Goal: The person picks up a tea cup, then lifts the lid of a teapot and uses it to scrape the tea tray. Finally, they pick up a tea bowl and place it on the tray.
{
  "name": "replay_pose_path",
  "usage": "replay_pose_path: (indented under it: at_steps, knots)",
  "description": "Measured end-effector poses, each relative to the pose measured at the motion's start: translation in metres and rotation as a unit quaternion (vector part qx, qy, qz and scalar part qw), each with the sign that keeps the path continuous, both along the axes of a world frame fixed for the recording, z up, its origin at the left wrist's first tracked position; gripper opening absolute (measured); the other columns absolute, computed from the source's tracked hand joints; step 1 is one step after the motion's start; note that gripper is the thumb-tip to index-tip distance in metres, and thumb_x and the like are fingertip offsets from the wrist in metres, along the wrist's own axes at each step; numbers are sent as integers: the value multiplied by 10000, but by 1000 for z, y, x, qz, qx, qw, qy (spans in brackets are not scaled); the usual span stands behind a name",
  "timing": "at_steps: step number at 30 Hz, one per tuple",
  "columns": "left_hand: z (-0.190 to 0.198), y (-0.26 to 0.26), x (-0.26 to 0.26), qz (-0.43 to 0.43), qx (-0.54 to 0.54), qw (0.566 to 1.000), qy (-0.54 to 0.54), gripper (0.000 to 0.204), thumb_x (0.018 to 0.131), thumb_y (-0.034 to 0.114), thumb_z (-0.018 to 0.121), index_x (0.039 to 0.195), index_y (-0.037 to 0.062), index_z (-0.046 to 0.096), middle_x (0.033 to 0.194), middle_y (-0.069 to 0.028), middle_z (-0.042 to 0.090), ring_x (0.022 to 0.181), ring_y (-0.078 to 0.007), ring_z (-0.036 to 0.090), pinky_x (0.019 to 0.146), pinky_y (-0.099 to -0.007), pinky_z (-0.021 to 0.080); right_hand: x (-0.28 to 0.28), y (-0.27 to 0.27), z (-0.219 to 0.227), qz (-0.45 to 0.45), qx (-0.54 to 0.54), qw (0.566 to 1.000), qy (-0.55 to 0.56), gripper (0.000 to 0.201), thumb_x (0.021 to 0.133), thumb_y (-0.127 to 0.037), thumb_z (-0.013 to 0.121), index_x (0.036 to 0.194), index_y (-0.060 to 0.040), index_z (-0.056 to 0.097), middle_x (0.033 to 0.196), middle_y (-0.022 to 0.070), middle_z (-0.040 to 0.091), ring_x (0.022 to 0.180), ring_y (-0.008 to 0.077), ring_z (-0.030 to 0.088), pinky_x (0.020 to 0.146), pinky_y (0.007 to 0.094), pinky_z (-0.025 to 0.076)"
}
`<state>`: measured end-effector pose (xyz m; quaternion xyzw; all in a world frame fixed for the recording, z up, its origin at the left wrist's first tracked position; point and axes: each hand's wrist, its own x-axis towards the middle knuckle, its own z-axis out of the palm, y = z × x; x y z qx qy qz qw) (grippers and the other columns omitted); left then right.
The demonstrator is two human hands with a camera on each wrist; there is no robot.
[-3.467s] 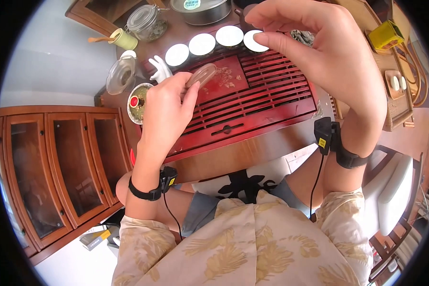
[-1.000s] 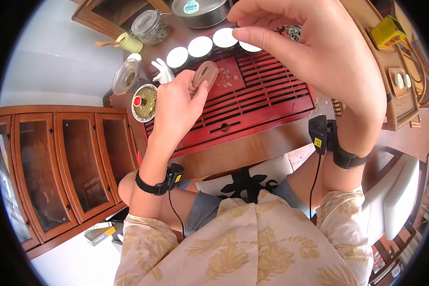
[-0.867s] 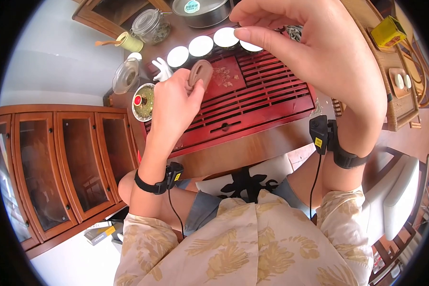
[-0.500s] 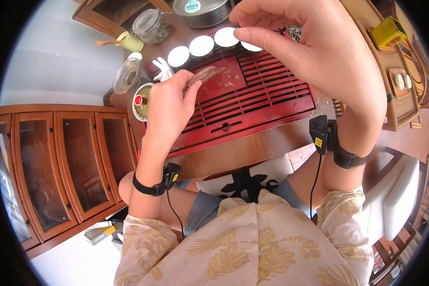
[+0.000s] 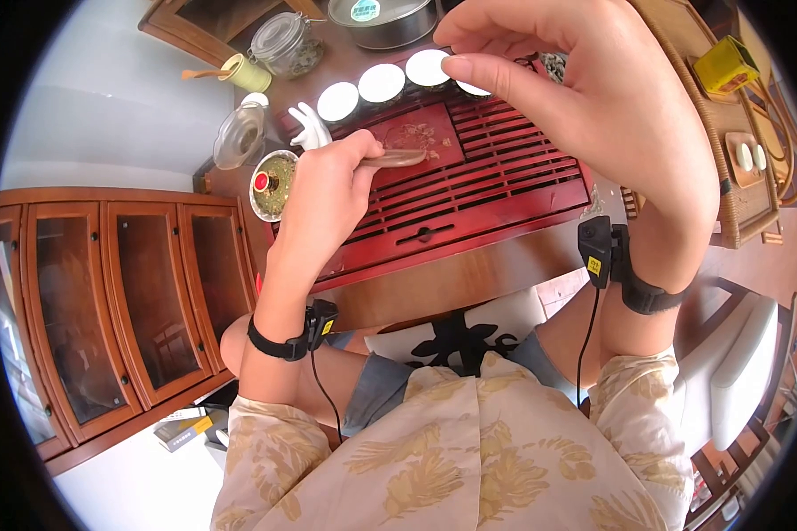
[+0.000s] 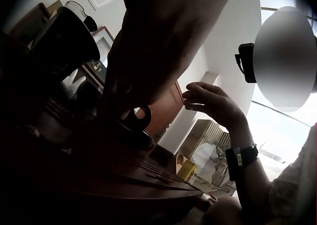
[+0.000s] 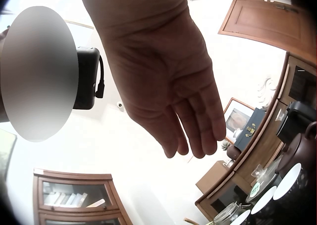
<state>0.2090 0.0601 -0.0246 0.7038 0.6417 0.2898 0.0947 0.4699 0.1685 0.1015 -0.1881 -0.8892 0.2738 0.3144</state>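
In the head view, my left hand (image 5: 328, 190) pinches a flat brown oval piece (image 5: 398, 159) between thumb and fingers. The piece points right, nearly edge-on, over the red slatted tea tray (image 5: 522, 168). From the left wrist, the left hand (image 6: 153, 42) appears dark, with a dark ring-shaped part (image 6: 148, 118) at its fingers. My right hand (image 5: 584, 97) is raised over the tray's far right, holding nothing, its fingers loosely bent and thumb apart. The right wrist view has that hand (image 7: 163, 81) palm-side on. Several white cups (image 5: 381, 84) line the tray's far edge, one partly hidden by the right thumb.
Left of the tray stand a white hand-shaped figurine (image 5: 308, 128), a round red-knobbed lidded bowl (image 5: 279, 168) and a glass vessel (image 5: 239, 137). A clip-top jar (image 5: 283, 49) and round tin (image 5: 381, 22) stand behind. A wicker stand (image 5: 744, 203) bears a yellow box (image 5: 724, 66).
The brown piece has turned from showing its slotted face to nearly edge-on, its tip now pointing right and lower. The left hand turned with it; the right hand stayed raised in place.
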Motion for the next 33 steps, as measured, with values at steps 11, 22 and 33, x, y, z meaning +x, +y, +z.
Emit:
replay_pose_path:
  at_steps: [11, 22, 33]
  knots:
    - [27, -6, 0, 24, -75, 997, 24, 77, 955, 6, 734, 1020, -17, 700, 833, -273, 706, 833, -492, 707, 730, -503, 567, -2, -3, 2, -27, 55, 997, -54, 209, 1016, -131, 749, 1124, 45, 784, 906, 195, 790, 753, 310, 765, 696, 364, 597]
    - [19, -6, 7, 69, -111, 991, 20, 140, 996, 120, 750, 1029, -15, 733, 717, -276, 655, 681, -477, 679, 647, -488, 540, -1, 0, -2, 3, 1, 1000, -6, 216, 1022, -137, 748, 1121, 51, 786, 920, 194, 799, 772, 320, 776, 709, 365, 609]
    - [15, -3, 2, 98, -101, 990, 25, 173, 984, 147, 752, 983, -25, 739, 724, -285, 661, 705, -482, 688, 671, -513, 543, 0, 1, -3, 11, -3, 1000, -4, 207, 1018, -130, 745, 1120, 46, 787, 919, 199, 795, 783, 328, 777, 718, 371, 608]
